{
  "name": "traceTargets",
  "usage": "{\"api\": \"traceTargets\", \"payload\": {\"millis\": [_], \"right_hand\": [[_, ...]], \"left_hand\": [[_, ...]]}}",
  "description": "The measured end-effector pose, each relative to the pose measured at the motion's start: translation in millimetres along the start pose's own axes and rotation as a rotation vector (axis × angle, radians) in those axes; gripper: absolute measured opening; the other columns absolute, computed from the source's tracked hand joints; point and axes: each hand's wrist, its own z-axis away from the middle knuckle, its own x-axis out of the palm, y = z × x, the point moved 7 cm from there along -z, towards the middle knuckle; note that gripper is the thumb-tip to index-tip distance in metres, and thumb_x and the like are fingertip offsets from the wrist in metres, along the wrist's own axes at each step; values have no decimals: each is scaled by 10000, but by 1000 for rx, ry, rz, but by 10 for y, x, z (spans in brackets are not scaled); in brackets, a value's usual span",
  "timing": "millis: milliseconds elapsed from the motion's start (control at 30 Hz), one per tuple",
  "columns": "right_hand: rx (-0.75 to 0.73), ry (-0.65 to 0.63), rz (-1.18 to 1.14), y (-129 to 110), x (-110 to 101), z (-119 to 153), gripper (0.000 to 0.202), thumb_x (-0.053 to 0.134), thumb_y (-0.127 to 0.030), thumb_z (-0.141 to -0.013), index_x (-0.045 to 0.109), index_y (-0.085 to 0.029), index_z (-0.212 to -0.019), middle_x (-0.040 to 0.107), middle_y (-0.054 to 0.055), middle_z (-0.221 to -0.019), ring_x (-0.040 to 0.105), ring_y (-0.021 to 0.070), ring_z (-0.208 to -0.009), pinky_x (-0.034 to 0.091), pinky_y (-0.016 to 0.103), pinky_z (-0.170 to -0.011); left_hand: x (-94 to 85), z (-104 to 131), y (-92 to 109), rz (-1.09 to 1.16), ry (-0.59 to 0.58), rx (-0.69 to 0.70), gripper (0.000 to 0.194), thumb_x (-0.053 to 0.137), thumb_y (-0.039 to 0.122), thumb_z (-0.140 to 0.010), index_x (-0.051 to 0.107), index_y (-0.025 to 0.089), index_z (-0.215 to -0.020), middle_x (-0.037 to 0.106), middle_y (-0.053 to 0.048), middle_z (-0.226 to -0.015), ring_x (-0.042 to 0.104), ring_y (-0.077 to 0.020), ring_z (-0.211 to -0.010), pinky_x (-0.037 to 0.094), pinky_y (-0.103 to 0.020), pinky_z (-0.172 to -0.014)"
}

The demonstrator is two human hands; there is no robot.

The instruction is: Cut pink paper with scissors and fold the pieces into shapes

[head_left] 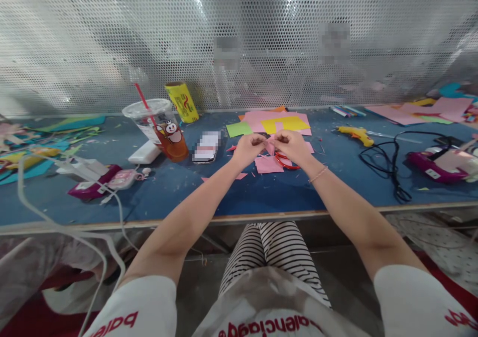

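Note:
Between my two hands is a small piece of pink paper (269,146), pinched from both sides above the table. My left hand (249,149) closes its fingertips on the left edge, and my right hand (290,145) grips the right edge. Red-handled scissors (289,164) lie just under my right hand, their blades hidden. A pink paper sheet (268,165) rests beneath the hands. Behind them are stacked coloured sheets: a yellow sheet (287,125), a green sheet (239,129) and a larger pink sheet (257,119).
A drink cup (170,133) with a straw, a yellow can (182,102) and a phone (206,147) stand or lie left. A yellow glue gun (355,135), black cable (394,163) and purple power strip (429,168) are right. Perforated metal (261,43) borders the blue table (284,197).

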Motion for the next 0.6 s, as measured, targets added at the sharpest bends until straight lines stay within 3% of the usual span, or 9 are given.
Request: {"api": "traceTargets", "payload": {"millis": [100, 233, 400, 600], "right_hand": [[-60, 4, 101, -61, -9, 11, 145, 575, -301, -751, 601, -178, -681, 613, 29, -687, 532, 137, -623, 423, 286, -606], [-117, 38, 176, -94, -27, 6, 160, 566, -318, -762, 600, -178, -692, 621, 37, -711, 527, 142, -643, 421, 291, -622], [5, 39, 46, -41, -49, -8, 196, 559, -348, -771, 591, -171, -692, 563, 5, -599, 479, 116, -550, 388, 274, -568], [123, -3, -119, 1, -52, -5, 205, 568, -327, -763, 565, -163, -640, 472, -39, -494, 384, 75, -447, 311, 246, -482]], "left_hand": [[-6, 10, 17, -59, 6, 10, 49, 609, 187, -685, 629, 152, -656, 621, -7, -607, 591, -114, -619, 471, -234, -643], [20, 16, -4, 31, -30, -52, 55, 630, 197, -699, 626, 146, -678, 630, -13, -597, 612, -114, -600, 484, -241, -649], [65, 11, -107, 303, -87, -187, 135, 672, 224, -707, 608, 119, -761, 653, -28, -628, 642, -108, -605, 502, -237, -647], [124, 24, -130, 489, -156, -244, 187, 698, 224, -697, 593, 110, -800, 677, -41, -671, 661, -111, -635, 519, -239, -672]]}}
